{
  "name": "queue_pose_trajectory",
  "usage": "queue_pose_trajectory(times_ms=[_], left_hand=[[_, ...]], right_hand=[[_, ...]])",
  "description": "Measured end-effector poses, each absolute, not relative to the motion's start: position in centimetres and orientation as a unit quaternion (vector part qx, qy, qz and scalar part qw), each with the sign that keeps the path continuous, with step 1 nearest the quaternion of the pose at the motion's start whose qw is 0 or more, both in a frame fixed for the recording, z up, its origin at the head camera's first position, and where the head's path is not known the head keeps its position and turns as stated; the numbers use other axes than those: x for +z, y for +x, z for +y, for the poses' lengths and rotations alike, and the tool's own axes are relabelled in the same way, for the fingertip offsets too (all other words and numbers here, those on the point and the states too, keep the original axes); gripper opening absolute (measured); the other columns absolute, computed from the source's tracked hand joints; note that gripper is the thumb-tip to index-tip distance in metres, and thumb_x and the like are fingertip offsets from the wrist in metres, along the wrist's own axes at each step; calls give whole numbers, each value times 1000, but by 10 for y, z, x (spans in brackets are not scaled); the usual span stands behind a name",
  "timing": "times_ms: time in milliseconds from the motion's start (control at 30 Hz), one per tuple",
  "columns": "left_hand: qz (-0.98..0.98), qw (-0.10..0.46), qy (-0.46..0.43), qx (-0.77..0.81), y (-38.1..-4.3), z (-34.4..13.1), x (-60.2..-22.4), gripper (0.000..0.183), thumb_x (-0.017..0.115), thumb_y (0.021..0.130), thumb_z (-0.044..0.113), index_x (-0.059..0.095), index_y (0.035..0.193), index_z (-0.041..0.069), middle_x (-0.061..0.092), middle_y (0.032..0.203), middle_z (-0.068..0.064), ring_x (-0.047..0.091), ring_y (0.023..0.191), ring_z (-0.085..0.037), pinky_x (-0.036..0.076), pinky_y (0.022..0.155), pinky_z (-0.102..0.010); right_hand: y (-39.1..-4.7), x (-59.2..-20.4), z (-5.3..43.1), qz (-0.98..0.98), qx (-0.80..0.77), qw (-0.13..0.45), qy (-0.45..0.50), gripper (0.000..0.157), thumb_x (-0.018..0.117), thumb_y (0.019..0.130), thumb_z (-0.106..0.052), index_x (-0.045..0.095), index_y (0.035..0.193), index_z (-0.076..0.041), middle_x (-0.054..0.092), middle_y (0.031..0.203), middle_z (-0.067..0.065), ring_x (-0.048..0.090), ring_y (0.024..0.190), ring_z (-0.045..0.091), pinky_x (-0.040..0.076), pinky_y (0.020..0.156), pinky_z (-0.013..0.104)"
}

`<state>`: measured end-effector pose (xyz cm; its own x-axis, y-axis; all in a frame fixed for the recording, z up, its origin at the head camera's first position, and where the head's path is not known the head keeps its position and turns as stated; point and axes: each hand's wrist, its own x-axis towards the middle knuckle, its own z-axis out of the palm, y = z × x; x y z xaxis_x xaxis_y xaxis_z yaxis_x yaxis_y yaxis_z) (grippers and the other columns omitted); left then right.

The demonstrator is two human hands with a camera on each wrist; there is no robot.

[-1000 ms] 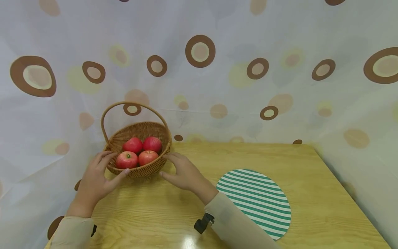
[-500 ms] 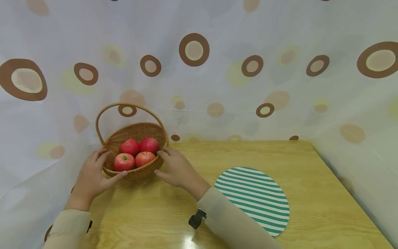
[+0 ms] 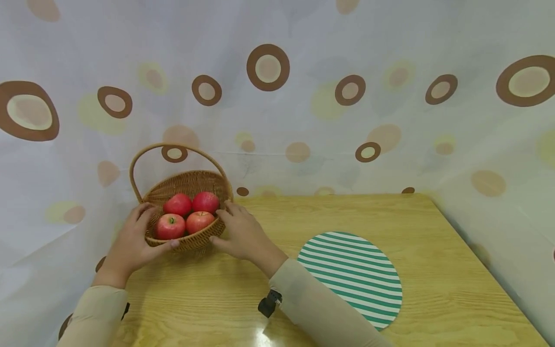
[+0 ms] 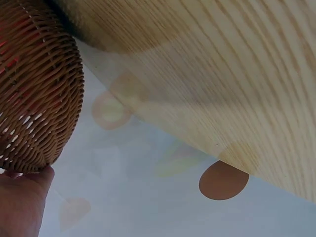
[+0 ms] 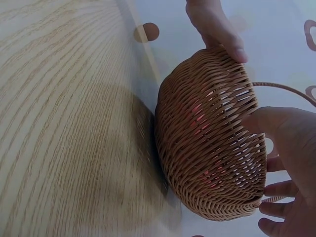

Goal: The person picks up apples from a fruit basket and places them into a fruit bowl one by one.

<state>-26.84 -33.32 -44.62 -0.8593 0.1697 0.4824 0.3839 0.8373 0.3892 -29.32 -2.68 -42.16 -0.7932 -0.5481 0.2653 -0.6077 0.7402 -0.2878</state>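
Note:
A brown wicker basket (image 3: 195,179) with a tall arched handle (image 3: 177,145) stands at the back left of the table. Several red apples (image 3: 170,226) lie inside it. My left hand (image 3: 132,243) grips the basket's left front rim, thumb along the outer side and fingers over the edge. On the opposite side my right hand (image 3: 244,233) holds the right rim, its fingers reaching over and its thumb against the weave. From the right wrist view, both hands flank the basket wall (image 5: 197,143), and red shows through its gaps.
A round placemat (image 3: 351,279) with green and white stripes lies flat to the right of the basket, partly behind my right sleeve. The wooden table (image 3: 433,250) meets a patterned white sheet (image 3: 295,115) hanging at the back and sides.
My right hand has closed in on the basket's right rim, fingers now over it. The left hand keeps its place at the rim. The head view has turned slightly, so everything appears farther left.

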Motion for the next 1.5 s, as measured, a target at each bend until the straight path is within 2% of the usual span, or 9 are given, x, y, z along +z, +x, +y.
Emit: queue_pose_trajectory(times_ms=[133,333,500,700,900,1100,1267,1500], left_hand=[[-938,205,-131,-249,-269,-337,-448,100,97,71,47,53,150,4,35,162,-31,40,143,-57,39,107,-80],[-955,151,-100,-234,-269,-340,-446,117,89,78,58,33,165,1,19,171,-33,35,144,-66,36,108,-84],[-957,143,-91,-237,-269,-341,-445,125,90,77,57,25,166,-2,17,171,-35,32,147,-66,35,109,-83],[-958,164,-92,-218,-267,-333,-444,132,93,70,63,30,164,-6,24,167,-38,34,145,-65,36,109,-83],[-960,163,-86,-209,-266,-330,-444,135,92,68,69,31,164,-5,22,170,-36,33,146,-65,35,109,-84],[-960,165,-84,-210,-266,-331,-445,137,93,65,69,32,164,-5,18,172,-35,34,145,-68,34,108,-85],[-958,171,-82,-214,-267,-329,-446,140,95,61,70,33,164,-3,17,172,-34,35,142,-72,35,106,-86],[-959,172,-71,-212,-265,-325,-448,140,93,63,72,30,166,0,16,173,-32,35,142,-71,35,105,-87]], right_hand=[[-294,-422,-29,-933,175,78,305,66,68,99,-51,56,152,-12,44,166,14,46,152,33,47,121,47],[-293,-420,-32,-936,171,61,303,75,65,101,-52,50,157,-4,38,170,17,40,157,33,41,126,45],[-292,-418,-35,-935,182,43,302,82,67,101,-52,44,160,-1,33,172,19,33,160,34,37,128,45],[-292,-422,-38,-938,185,28,291,93,67,98,-60,38,163,0,24,175,22,26,163,37,34,130,44],[-296,-426,-40,-936,219,5,275,102,67,97,-63,30,165,2,13,178,20,19,165,36,33,130,45],[-296,-426,-43,-938,213,10,272,109,69,93,-68,29,166,2,14,178,20,19,165,35,33,130,44],[-295,-428,-47,-939,218,26,266,112,71,92,-69,27,166,3,13,177,23,21,164,40,33,130,45],[-292,-434,-51,-933,248,35,259,117,69,91,-72,20,168,1,7,177,24,15,165,42,35,128,46]])
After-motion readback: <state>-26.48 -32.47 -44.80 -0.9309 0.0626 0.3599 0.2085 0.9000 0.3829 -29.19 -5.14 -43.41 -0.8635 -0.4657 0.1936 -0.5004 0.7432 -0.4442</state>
